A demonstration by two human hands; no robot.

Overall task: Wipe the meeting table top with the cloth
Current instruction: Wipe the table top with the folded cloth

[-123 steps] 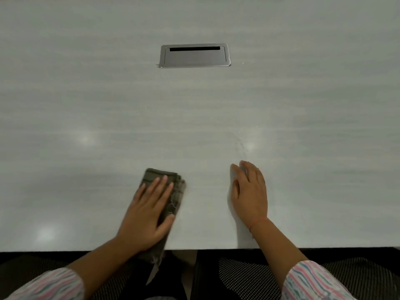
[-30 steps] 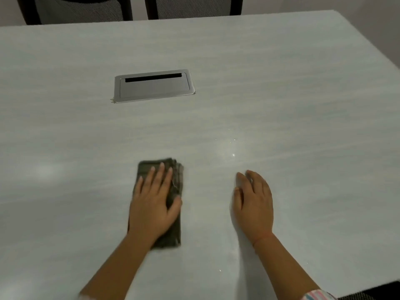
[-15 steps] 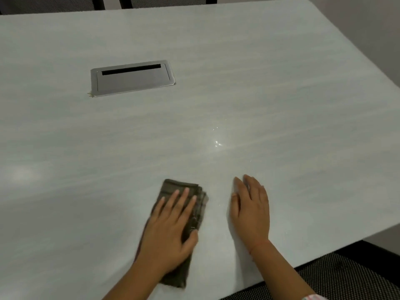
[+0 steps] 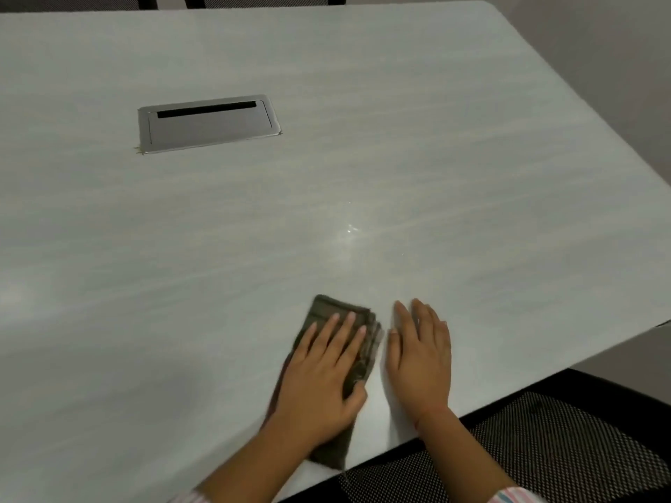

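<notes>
I have one wide-angle view, worn on the head, looking forward and steeply down over the pale grey wood-grain table (image 4: 472, 157). It sits near: the left hand (image 4: 319, 379) and right hand (image 4: 421, 357) show large in the lower frame, the table's near edge slants across the bottom right, and the rectangular brushed-metal cable hatch (image 4: 208, 123) lies farther off, upper left.

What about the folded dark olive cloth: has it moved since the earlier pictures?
Yes. Judged against the silver rectangular hatch set in the pale table, the cloth under the left hand has slid rightward, nearly reaching the flat right hand.
</notes>
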